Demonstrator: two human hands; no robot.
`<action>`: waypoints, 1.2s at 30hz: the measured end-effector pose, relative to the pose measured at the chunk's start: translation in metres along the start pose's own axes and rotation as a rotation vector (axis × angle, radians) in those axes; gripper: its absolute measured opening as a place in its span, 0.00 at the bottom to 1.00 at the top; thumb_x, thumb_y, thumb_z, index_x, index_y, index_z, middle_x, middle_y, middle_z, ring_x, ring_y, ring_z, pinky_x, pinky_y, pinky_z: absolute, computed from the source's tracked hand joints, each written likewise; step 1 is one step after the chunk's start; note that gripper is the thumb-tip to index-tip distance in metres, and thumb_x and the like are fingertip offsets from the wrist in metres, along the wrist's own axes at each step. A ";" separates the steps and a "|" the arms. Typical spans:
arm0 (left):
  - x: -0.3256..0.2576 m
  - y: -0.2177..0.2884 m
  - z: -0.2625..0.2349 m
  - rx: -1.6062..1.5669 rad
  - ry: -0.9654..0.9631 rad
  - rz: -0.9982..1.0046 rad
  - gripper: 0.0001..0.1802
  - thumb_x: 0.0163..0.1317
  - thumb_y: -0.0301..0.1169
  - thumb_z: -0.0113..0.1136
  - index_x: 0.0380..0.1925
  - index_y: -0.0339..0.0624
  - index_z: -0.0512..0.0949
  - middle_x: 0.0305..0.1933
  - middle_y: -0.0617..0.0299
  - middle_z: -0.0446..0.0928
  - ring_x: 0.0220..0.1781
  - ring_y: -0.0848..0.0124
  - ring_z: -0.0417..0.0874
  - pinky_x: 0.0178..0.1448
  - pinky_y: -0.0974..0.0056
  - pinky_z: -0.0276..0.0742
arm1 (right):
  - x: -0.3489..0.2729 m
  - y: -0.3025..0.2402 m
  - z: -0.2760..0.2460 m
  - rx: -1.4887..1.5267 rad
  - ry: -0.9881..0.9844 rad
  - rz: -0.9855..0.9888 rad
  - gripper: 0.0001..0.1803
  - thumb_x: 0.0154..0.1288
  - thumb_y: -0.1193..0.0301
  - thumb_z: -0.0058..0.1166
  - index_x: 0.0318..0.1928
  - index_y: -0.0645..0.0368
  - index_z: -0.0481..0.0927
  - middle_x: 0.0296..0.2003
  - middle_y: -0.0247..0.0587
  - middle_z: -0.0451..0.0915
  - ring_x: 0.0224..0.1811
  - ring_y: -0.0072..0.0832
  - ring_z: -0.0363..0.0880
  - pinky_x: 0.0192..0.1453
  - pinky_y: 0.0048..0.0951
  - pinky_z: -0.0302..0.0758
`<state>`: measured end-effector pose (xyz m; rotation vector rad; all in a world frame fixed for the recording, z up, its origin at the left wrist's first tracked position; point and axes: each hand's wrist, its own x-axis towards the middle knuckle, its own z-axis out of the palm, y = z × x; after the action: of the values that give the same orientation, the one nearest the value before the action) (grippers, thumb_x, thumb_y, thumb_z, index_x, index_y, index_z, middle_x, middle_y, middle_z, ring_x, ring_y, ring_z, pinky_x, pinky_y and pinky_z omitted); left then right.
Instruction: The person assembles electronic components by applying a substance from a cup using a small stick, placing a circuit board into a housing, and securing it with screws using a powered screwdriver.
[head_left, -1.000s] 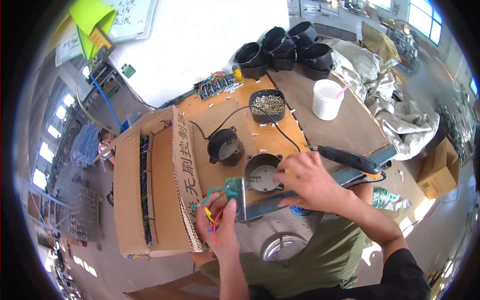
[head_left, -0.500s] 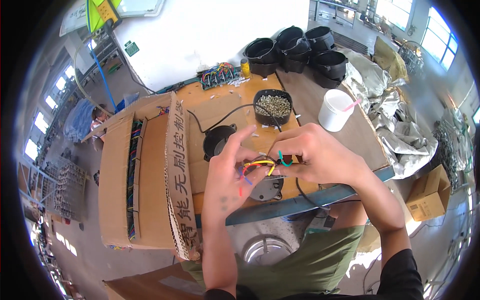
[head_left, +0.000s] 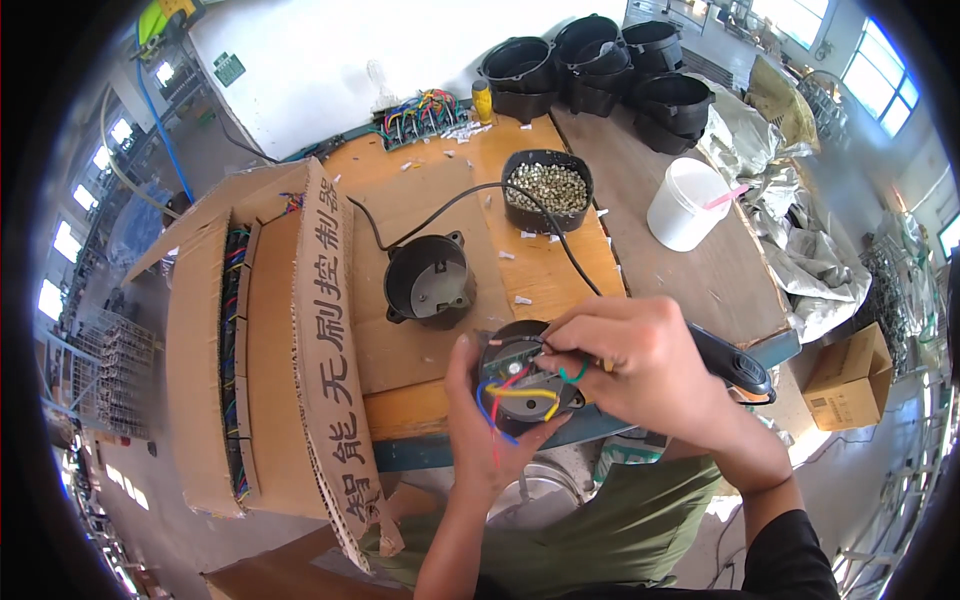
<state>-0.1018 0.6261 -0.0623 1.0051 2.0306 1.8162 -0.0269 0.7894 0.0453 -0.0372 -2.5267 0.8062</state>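
My left hand (head_left: pixel 484 440) cups the near side of a round black plastic housing (head_left: pixel 530 404) at the table's front edge, thumb and fingers on its rim. A small circuit board (head_left: pixel 513 364) with red, blue, yellow and green wires sits tilted at the mouth of this housing. Fingers of my right hand (head_left: pixel 640 355) pinch the board's right end beside the green wire; the fingertips partly hide it. A second black housing (head_left: pixel 430 280), open at the top, stands farther back on the cardboard. Behind my right wrist lies a black tool handle (head_left: pixel 735 362).
A cardboard box (head_left: pixel 275 350) of wired boards stands at left. A black tub of small metal parts (head_left: pixel 548 190), a white bucket (head_left: pixel 688 205) and stacked black housings (head_left: pixel 595 65) are farther back. More wired boards (head_left: pixel 425 118) lie by the wall. A black cord (head_left: pixel 460 195) crosses the table.
Both hands have come down and nearer the front edge. The circuit board, held up above the table before, is now at the near housing, which my left hand now grips. The view has shifted.
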 end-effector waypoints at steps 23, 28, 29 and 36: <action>-0.007 -0.016 0.004 0.056 0.049 0.073 0.67 0.40 0.37 0.83 0.72 0.32 0.44 0.61 0.48 0.65 0.60 0.59 0.72 0.65 0.57 0.67 | 0.012 0.016 0.026 -0.318 -0.451 -0.203 0.09 0.43 0.73 0.61 0.28 0.59 0.79 0.29 0.35 0.74 0.36 0.31 0.78 0.30 0.29 0.79; -0.008 -0.013 0.006 0.155 0.067 0.146 0.68 0.45 0.31 0.81 0.72 0.34 0.34 0.61 0.45 0.63 0.57 0.58 0.73 0.60 0.58 0.71 | 0.015 0.025 0.030 -0.295 -0.508 -0.178 0.07 0.46 0.72 0.57 0.27 0.58 0.75 0.30 0.35 0.73 0.33 0.31 0.77 0.30 0.31 0.78; -0.009 -0.013 0.005 0.161 0.064 0.134 0.69 0.45 0.31 0.81 0.72 0.34 0.33 0.62 0.45 0.62 0.57 0.58 0.73 0.60 0.58 0.71 | 0.016 0.027 0.032 -0.312 -0.529 -0.166 0.06 0.46 0.72 0.57 0.27 0.58 0.75 0.30 0.35 0.73 0.34 0.32 0.77 0.30 0.31 0.78; -0.010 -0.017 0.007 0.166 0.107 0.134 0.77 0.31 0.36 0.87 0.73 0.36 0.37 0.61 0.50 0.61 0.60 0.58 0.69 0.64 0.56 0.64 | 0.025 0.035 0.030 -0.175 -0.539 -0.191 0.05 0.45 0.75 0.62 0.24 0.63 0.82 0.26 0.46 0.80 0.33 0.41 0.84 0.36 0.36 0.82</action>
<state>-0.0963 0.6253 -0.0827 1.1373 2.2601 1.8263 -0.0664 0.8068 0.0153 0.4095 -3.0358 0.5708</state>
